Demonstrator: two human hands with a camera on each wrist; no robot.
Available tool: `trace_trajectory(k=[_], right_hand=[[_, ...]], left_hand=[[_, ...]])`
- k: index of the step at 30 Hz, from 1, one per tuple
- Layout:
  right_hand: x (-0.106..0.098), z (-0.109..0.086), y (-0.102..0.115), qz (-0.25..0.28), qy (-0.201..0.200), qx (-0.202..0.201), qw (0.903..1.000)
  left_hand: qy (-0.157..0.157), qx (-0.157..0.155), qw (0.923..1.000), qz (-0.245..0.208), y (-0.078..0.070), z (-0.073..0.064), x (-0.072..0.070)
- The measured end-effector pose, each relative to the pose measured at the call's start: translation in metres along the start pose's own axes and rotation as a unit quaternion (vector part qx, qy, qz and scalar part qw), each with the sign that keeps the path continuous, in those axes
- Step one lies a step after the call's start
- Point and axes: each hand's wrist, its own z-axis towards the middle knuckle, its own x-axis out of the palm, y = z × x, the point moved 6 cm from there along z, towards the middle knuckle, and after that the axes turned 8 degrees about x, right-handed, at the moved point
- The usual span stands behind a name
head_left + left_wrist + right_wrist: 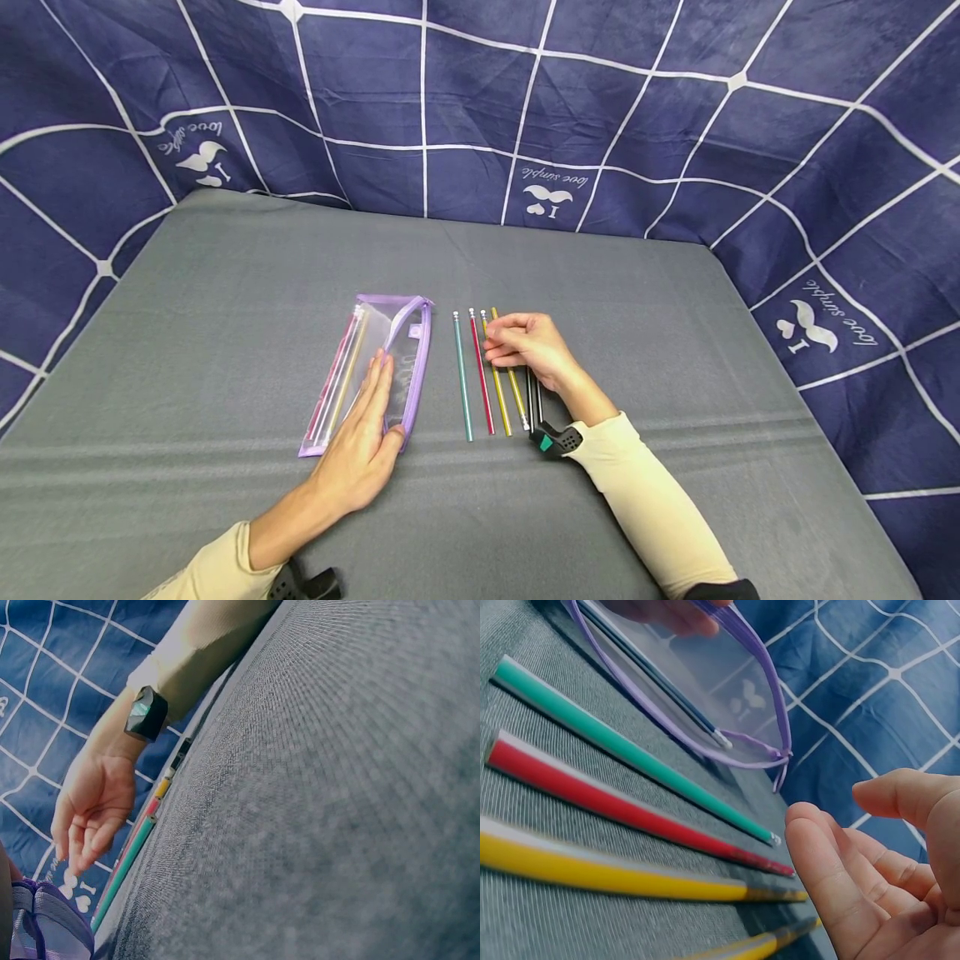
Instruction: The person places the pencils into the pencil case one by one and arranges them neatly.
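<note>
My left hand point(365, 454) lies with long, straight fingers on a clear pencil case point(405, 375) with purple trim. Its zipped opening gapes in the right wrist view, and several pencils point(335, 379) show inside. My right hand point(536, 346) hovers over the row of loose pencils, its thumb apart from loosely bent fingers and nothing between them. A green pencil point(462, 375) lies nearest the case, then a red pencil point(482, 375) and a yellow pencil point(501, 404). Another yellow pencil point(517, 396) is partly hidden under the right hand, beside dark pencils point(535, 404) near the wrist.
The pencils and case rest on a grey cloth-covered table point(262, 267). A dark blue curtain point(480, 100) with white grid lines hangs behind the table and along its sides. A black wrist device point(555, 440) sits close above the dark pencils' near ends.
</note>
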Motion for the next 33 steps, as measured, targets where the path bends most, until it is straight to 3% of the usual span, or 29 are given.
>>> trace_trajectory(k=[33], right_hand=[[-0.057,-0.011,-0.001,0.000,-0.066,-0.007,0.9978]], left_hand=[[-0.002,0.008,1.0000,0.000,-0.002,0.000,-0.002]])
